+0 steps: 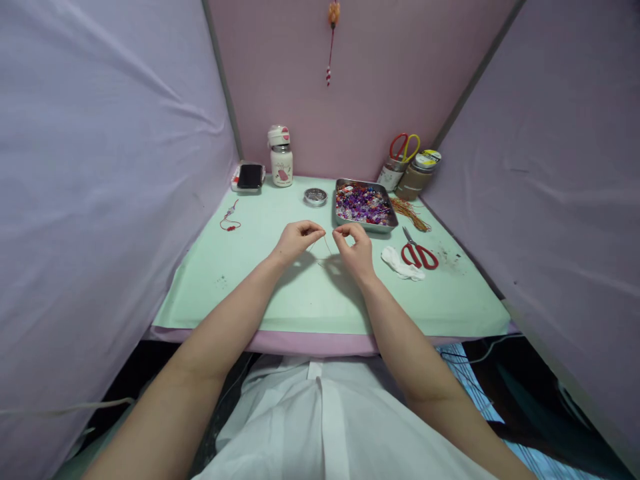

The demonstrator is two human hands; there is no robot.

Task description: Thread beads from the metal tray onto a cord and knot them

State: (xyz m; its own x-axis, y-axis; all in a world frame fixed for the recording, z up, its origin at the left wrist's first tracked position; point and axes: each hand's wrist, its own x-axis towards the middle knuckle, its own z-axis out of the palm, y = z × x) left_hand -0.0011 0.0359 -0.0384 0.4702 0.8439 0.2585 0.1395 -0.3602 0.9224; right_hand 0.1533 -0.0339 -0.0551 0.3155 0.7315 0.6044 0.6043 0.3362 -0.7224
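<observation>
My left hand and my right hand face each other above the middle of the green table top. A thin cord hangs between them in a loop toward the cloth. Left thumb and forefinger are pinched on the cord. The right fingertips are closed too, apparently on the cord's other part; the exact grip is too small to make out. Just beyond my right hand is a metal tray of purple, red and clear beads.
Right of my hands lie red-handled scissors, a crumpled white cloth and orange cords. Behind stand a bottle, a small round dish, a phone and jars. A red beaded cord lies left.
</observation>
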